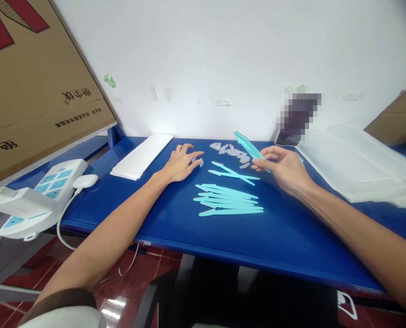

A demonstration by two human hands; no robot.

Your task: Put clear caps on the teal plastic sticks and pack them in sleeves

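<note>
My right hand (280,165) is raised a little above the table and pinches one or more turquoise eyebrow razors (246,145), blade ends pointing up and to the left. How many it holds I cannot tell. On the table my left hand (182,163) rests with its fingers apart. Small clear blade caps (202,162) lie at its fingertips, and more clear caps (235,152) are scattered between the hands. Two crossed razors (235,173) lie below those caps. Nearer the front edge is a row of several turquoise razors (230,200), handles to the right.
A stack of white sheets (143,156) lies left of my left hand. Further left stand a white power strip (57,184) with a plugged-in charger and a large cardboard box (35,91). A propped phone (288,138) and a whitish plastic bag (356,159) are at the right.
</note>
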